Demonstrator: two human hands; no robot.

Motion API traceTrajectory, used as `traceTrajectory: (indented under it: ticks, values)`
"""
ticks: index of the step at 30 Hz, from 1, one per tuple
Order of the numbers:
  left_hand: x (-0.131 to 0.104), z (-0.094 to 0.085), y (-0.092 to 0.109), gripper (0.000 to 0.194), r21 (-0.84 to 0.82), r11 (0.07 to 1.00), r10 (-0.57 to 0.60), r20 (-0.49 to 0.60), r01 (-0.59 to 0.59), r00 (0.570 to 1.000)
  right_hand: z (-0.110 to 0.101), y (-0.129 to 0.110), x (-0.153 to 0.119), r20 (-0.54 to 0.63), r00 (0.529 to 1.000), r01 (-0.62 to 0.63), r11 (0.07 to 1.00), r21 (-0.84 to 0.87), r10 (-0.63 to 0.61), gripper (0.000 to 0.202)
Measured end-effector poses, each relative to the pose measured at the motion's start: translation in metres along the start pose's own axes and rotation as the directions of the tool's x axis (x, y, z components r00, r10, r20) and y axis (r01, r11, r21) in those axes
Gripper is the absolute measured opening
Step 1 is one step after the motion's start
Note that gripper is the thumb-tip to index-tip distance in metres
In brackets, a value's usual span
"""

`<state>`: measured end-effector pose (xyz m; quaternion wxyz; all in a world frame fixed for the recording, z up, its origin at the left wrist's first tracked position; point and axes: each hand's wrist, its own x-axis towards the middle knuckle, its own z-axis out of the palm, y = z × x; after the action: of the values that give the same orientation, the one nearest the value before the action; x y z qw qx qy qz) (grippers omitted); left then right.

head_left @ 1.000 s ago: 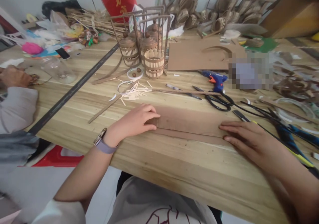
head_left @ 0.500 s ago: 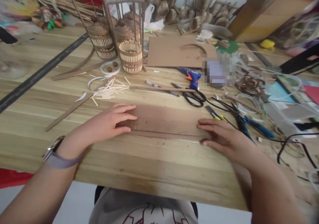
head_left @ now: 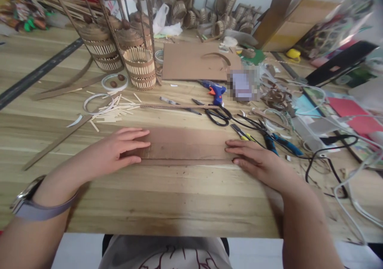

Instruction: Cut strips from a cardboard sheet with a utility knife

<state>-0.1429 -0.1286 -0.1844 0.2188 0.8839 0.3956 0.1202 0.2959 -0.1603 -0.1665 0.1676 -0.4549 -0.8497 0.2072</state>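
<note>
A long flat strip of brown cardboard [head_left: 185,145] lies across the wooden table in front of me, with a narrow raised or separate edge along its near side. My left hand [head_left: 127,145] rests on its left end, fingers spread. On the right end lies my right hand [head_left: 249,157], fingers extended and its thumb at the near edge. Beyond the strip are black-handled scissors [head_left: 220,115], a blue glue gun [head_left: 217,93] and a yellow and black cutter [head_left: 242,132]. Small pale sticks [head_left: 115,111] are scattered past my left hand.
Stick-sided baskets [head_left: 139,67] in wooden frames stand at the back left. A cardboard sheet [head_left: 191,61] lies behind the glue gun. Blue-handled pliers [head_left: 281,141], cables [head_left: 338,181] and a cardboard box [head_left: 296,22] are on the right. A metal ruler [head_left: 42,69] lies far left.
The view has swung to the right, so everything appears further left. Both hands remain on the ends of the cardboard strip, with little change in their pose.
</note>
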Motion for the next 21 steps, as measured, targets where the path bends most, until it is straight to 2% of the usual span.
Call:
traceTrajectory:
  ticks: [7,13,14,16,17,21]
  values:
    - [0.000,-0.001,0.001,0.031,-0.002,0.999,0.050,-0.041,-0.050,0.998,-0.001,0.000,-0.001,0.016,0.999,-0.027,1.000,-0.011,0.027,0.028]
    - [0.002,-0.013,0.013,0.030,-0.017,1.000,0.020,0.047,-0.019,0.999,0.000,0.012,-0.004,-0.001,0.999,0.040,0.999,-0.031,-0.040,0.028]
    - [0.002,-0.015,0.016,0.030,-0.019,1.000,0.016,0.057,-0.015,0.998,0.002,0.017,-0.006,0.003,1.000,0.023,0.999,-0.039,-0.023,0.029]
    - [0.003,-0.017,0.019,0.030,-0.022,1.000,0.013,0.071,-0.011,0.997,0.008,0.029,-0.009,-0.078,0.995,0.058,0.997,-0.041,-0.061,0.031]
    - [0.003,-0.018,0.020,0.030,-0.020,1.000,0.000,0.077,0.001,0.997,0.012,0.034,-0.010,-0.062,0.997,0.051,0.998,-0.037,-0.053,0.032]
    - [0.003,-0.019,0.021,0.031,-0.034,0.999,-0.020,0.088,0.024,0.996,0.024,0.038,-0.013,-0.105,0.994,-0.030,0.999,0.040,0.034,0.034]
